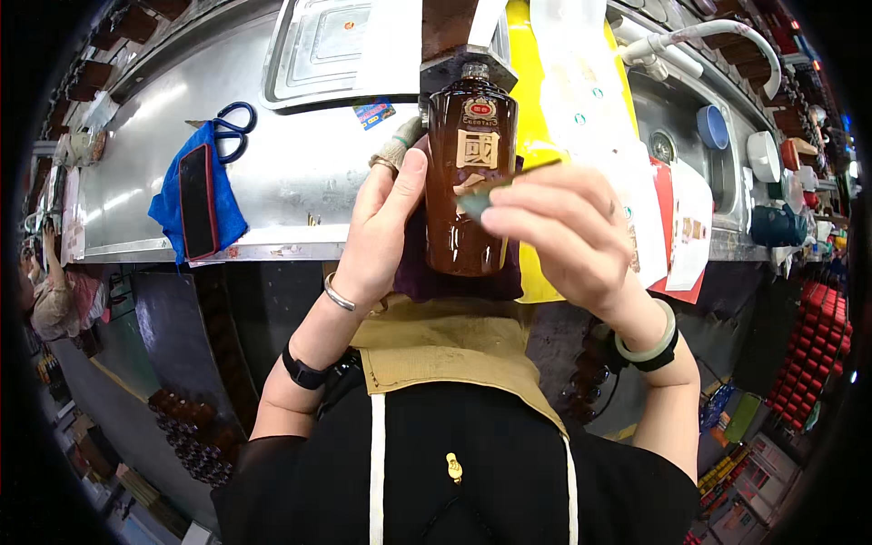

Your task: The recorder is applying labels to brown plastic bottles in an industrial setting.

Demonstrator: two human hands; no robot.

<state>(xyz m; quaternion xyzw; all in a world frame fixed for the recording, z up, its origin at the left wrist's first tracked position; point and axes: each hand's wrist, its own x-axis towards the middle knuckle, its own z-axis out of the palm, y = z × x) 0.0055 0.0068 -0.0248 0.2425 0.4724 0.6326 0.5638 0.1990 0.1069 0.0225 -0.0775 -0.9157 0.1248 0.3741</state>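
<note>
A brown glass bottle (454, 218) with a clear ridged neck, a red emblem and a pale square label lies in front of my body, neck pointing away. My left hand (386, 204) holds it along its left side, thumb on the edge, a knitted fingertip cover showing at the far fingers. In my right hand (568, 227) a thin, flat, green-grey piece (481, 202) is pinched over the front of the bottle, just below the square label. Pale marks show beside that piece. A dark purple cloth (418, 263) is under the bottle.
On the steel counter (291, 173), left, lie blue-handled scissors (232, 136) and a black phone (195, 200) on a blue cloth (232, 204). A metal tray (309, 64) is behind. Right are a yellow sheet (527, 91), white label sheets (581, 109) and a sink (663, 100) with a faucet (718, 32).
</note>
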